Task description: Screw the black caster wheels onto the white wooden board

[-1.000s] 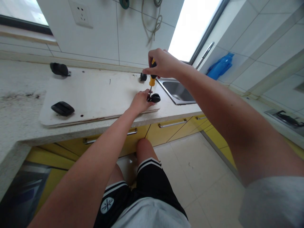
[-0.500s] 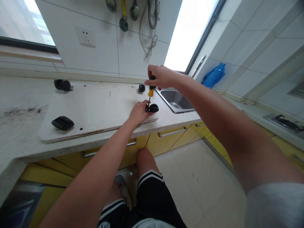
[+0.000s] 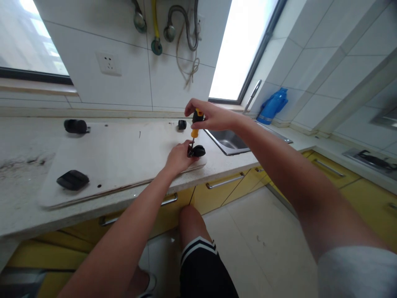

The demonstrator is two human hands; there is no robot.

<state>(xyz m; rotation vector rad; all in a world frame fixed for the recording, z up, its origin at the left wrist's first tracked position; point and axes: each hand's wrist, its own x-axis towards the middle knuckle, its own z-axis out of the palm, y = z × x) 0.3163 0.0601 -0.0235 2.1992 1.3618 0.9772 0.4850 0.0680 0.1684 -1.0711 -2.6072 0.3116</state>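
Observation:
My right hand (image 3: 209, 116) is wrapped around the black and yellow handle of a screwdriver (image 3: 194, 133), which points down. Its shaft meets the metal bracket of a black caster wheel (image 3: 199, 151) at the near right corner of a white board (image 3: 124, 153). Low beside that bracket, my left hand (image 3: 179, 158) grips the caster, its fingertips partly hidden. The screw, if any, is too small to see. Other black casters sit on the board: one at the far right (image 3: 182, 125), one at the far left (image 3: 75, 126), one at the near left (image 3: 73, 180).
The board lies on a speckled countertop (image 3: 18, 198) above yellow drawers (image 3: 228, 188). Right of it is a metal sink (image 3: 229, 140) with a faucet (image 3: 252, 96) and a blue kettle-like container (image 3: 273, 106). Hoses (image 3: 186, 25) and a socket (image 3: 108, 63) are on the wall behind.
The view has tilted up slightly. More of the screwdriver handle shows, and my right fingers have shifted around it. My left hand stays at the same caster.

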